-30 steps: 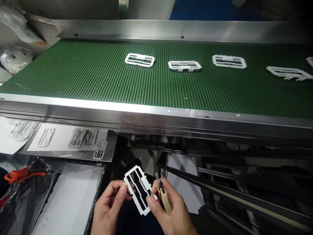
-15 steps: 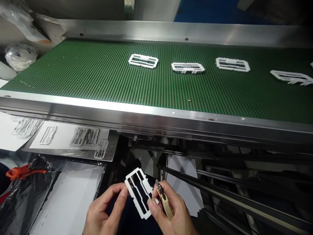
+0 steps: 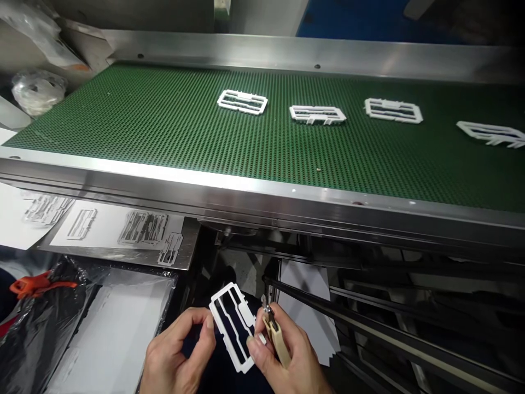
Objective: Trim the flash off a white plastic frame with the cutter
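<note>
My right hand (image 3: 293, 347) pinches a white plastic frame (image 3: 232, 328) by its lower right side, between thumb and forefinger. In the same hand lies a pair of small nippers (image 3: 274, 328) with cream handles, its metal tip pointing up and away. My left hand (image 3: 182, 345) is closed, thumb and forefinger pressed together right beside the frame's upper left edge. Whether anything sits in that pinch cannot be made out. The frame is tilted, with long slots and small tabs along its right side.
Several like frames (image 3: 243, 102) lie on the green conveyor belt (image 3: 172, 120), behind its metal rail (image 3: 246, 189). At left are a printed sheet (image 3: 110, 224), a flat frame piece (image 3: 170, 249), orange-handled scissors or pliers (image 3: 35, 285) and black plastic. Dark bars (image 3: 381, 323) stand at right.
My left fingertips have drawn slightly left, off the front of the frame's edge, and pinched together. My right hand keeps its hold on the frame and nippers.
</note>
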Demonstrator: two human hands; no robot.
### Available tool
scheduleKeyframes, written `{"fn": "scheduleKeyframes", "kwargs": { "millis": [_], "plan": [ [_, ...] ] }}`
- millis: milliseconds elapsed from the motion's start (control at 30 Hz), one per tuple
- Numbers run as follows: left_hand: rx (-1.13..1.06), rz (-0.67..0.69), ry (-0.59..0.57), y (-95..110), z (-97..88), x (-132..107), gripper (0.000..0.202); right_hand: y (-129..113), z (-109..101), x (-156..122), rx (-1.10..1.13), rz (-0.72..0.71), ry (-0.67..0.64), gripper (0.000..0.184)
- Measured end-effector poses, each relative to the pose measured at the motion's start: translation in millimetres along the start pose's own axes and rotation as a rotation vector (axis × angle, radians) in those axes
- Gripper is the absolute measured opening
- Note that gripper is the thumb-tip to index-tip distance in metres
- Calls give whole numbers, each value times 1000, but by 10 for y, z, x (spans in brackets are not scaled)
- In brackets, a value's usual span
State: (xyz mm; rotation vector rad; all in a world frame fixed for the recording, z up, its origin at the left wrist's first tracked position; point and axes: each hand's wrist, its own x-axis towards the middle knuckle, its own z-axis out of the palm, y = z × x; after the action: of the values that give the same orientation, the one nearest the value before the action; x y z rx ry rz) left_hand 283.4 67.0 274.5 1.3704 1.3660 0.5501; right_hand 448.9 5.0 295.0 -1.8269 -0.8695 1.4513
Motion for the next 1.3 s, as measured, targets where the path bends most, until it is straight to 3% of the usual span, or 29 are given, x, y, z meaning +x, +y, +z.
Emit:
{"fn": "scheduleKeyframes", "kwargs": {
  "millis": [167,333,433,500,567,667,800,1033,1300],
  "plan": [
    [-130,-126,-27,9,-18,2,24,4,-29,18,64,15,-38,23],
    [-197,-168,-41,11,-17,-14,23,58,-59,49,224,16,-114,32],
    [-356,-197,-37,41,24,-28,23,163,-57,75,375,48,-163,34],
    [-512,-205,-35,52,63,-31,37,268,-38,96,524,127,-199,37],
    [-645,-218,-94,42,100,-25,50,371,-12,116,665,219,-253,41],
    [-745,-257,-205,-3,136,-15,48,449,11,133,739,266,-340,42],
    [-738,-237,-191,-12,149,-37,53,399,-15,139,790,263,-383,38],
    [-677,-276,-122,49,167,-69,46,386,-29,197,883,402,-466,40],
    [-639,-260,-105,-3,190,-76,48,376,-15,177,890,354,-508,35]
  ]
}}
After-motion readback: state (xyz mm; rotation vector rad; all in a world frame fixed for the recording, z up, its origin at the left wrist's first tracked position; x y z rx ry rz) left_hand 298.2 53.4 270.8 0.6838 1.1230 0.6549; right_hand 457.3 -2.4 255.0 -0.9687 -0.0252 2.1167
